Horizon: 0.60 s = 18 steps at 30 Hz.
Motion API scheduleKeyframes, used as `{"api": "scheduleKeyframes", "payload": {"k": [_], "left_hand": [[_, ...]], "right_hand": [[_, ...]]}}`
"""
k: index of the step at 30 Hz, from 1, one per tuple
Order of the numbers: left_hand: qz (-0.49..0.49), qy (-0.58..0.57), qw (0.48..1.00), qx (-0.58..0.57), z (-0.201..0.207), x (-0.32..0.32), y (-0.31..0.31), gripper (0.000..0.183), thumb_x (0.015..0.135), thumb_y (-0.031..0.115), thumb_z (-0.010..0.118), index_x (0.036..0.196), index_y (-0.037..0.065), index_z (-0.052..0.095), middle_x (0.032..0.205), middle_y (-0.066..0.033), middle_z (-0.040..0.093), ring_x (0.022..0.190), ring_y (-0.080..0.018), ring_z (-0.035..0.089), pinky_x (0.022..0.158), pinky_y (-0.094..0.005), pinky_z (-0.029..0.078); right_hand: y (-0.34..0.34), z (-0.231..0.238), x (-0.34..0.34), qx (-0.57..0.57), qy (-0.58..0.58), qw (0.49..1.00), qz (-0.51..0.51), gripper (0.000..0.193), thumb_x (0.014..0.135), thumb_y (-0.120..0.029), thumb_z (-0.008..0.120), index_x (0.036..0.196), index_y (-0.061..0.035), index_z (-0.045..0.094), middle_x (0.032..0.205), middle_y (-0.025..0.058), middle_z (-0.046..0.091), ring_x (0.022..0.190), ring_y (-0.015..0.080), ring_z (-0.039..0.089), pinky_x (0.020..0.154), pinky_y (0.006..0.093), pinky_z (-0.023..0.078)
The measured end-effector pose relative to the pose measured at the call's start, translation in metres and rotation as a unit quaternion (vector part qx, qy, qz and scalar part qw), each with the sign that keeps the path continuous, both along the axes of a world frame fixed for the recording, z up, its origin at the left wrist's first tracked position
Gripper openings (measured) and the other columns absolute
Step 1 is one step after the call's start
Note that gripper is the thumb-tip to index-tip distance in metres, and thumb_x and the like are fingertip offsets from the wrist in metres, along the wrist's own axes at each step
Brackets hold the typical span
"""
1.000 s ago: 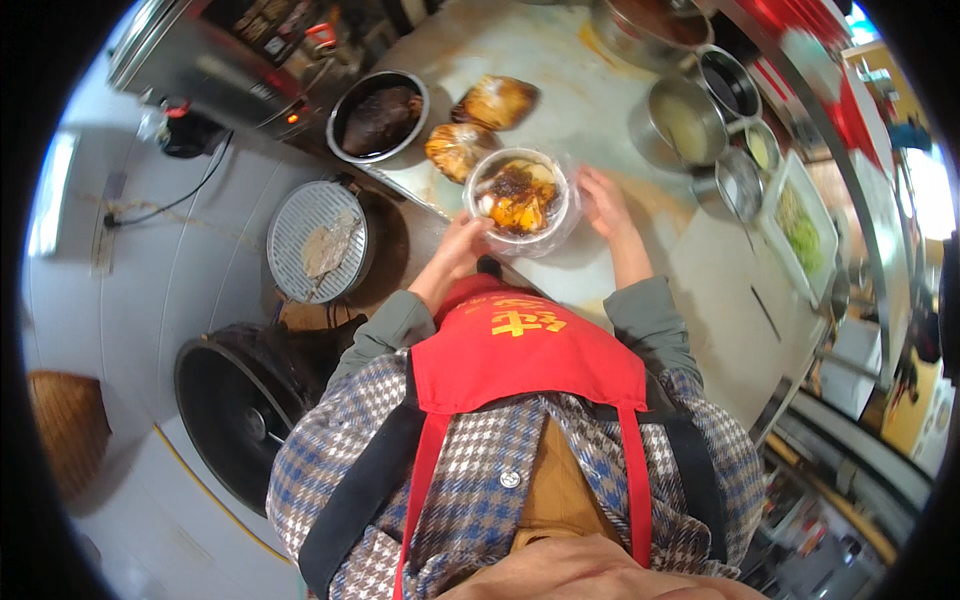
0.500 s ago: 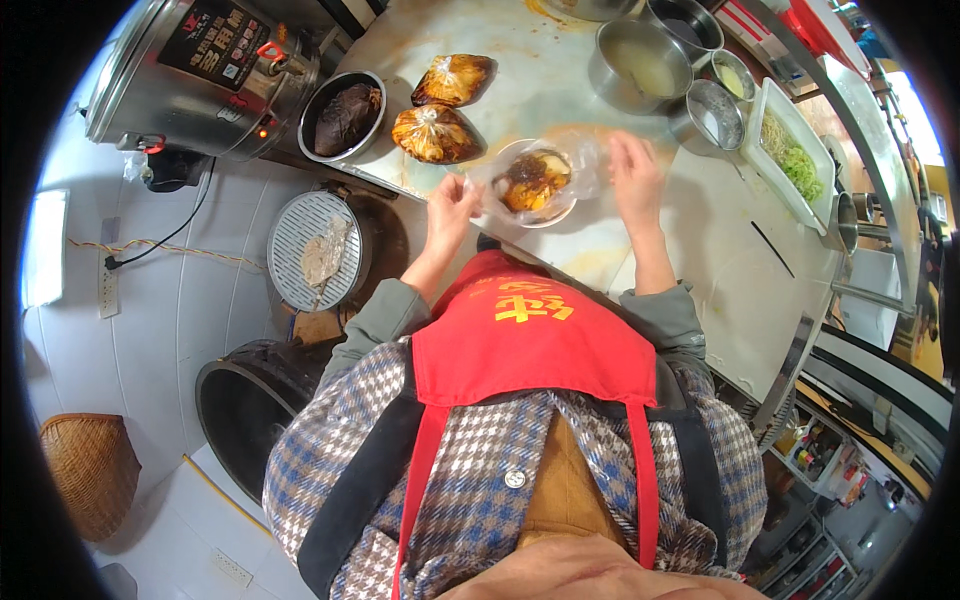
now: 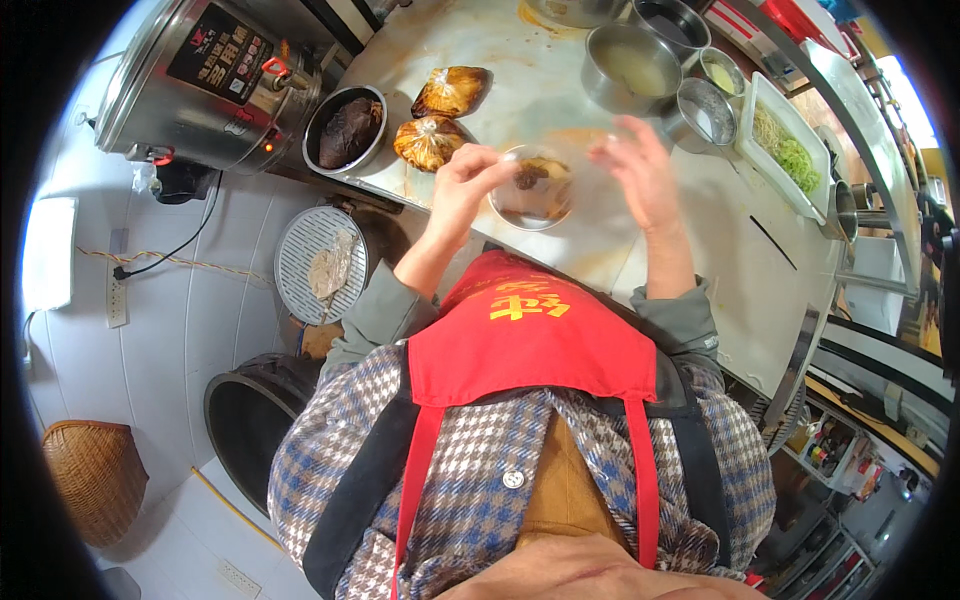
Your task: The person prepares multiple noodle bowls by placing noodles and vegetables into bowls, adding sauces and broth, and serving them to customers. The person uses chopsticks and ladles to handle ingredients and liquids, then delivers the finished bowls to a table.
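Note:
Near the counter's front edge stands a round bowl [image 3: 555, 219] lined with a clear plastic bag [image 3: 520, 207]. Dark brown sauce and pale pieces of food [image 3: 545, 174] show inside it. Over the bowl's left rim, my left hand [image 3: 468, 187] pinches the edge of the bag between thumb and fingers. To the right of the bowl, my right hand [image 3: 645, 178] is raised, its fingers smeared by motion; whether it holds the bag's other edge is unclear. Two tied clear bags of brown-sauced food, a far bag [image 3: 452, 91] and a near bag [image 3: 428, 143], lie behind my left hand.
A metal pot with a dark lump [image 3: 350, 132] stands at the counter's left, beside a large steel cooker [image 3: 205, 90]. Further right are a pot of pale liquid [image 3: 630, 68], a steel pot [image 3: 706, 112], a white tray of shredded vegetables [image 3: 785, 150] and a thin black stick [image 3: 773, 242].
My left hand has moved right, from beside the bowl to over its rim. The right hand has risen a little and blurred. The spread bag has drawn in around the bowl.

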<state>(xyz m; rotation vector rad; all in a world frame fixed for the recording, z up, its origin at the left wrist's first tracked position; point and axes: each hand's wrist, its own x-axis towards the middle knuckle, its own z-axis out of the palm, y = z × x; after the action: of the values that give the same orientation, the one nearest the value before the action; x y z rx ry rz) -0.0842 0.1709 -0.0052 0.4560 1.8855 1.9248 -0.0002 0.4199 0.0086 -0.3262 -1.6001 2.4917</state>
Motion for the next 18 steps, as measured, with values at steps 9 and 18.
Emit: {"api": "scheduleKeyframes", "payload": {"k": [9, 18], "left_hand": [[-0.071, 0.1, 0.992, -0.001, 0.018, -0.056, 0.014, 0.049, 0.08, 0.024, 0.073, 0.124, 0.008, 0.059, 0.121, -0.009, 0.056, 0.115, -0.0223, 0.049, 0.1, -0.0369, 0.039], [-0.479, 0.202, 0.849, -0.091, -0.007, -0.056, 0.085, 0.08, 0.067, 0.029, 0.086, 0.133, 0.006, 0.048, 0.123, -0.0073, 0.057, 0.11, -0.0193, 0.056, 0.096, -0.0346, 0.045]], "right_hand": [[-0.038, 0.041, -0.032, 0.095, 0.047, 0.982, 0.159, 0.046, 0.09, -0.005, 0.056, 0.133, -0.0023, 0.038, 0.097, 0.0105, 0.065, 0.091, 0.0148, 0.061, 0.083, 0.0288, 0.048], [-0.027, 0.083, -0.053, 0.117, 0.132, 0.954, 0.242, 0.043, 0.089, -0.014, 0.06, 0.129, -0.0045, 0.048, 0.104, 0.0106, 0.066, 0.1, 0.0129, 0.058, 0.088, 0.0278, 0.044]]}}
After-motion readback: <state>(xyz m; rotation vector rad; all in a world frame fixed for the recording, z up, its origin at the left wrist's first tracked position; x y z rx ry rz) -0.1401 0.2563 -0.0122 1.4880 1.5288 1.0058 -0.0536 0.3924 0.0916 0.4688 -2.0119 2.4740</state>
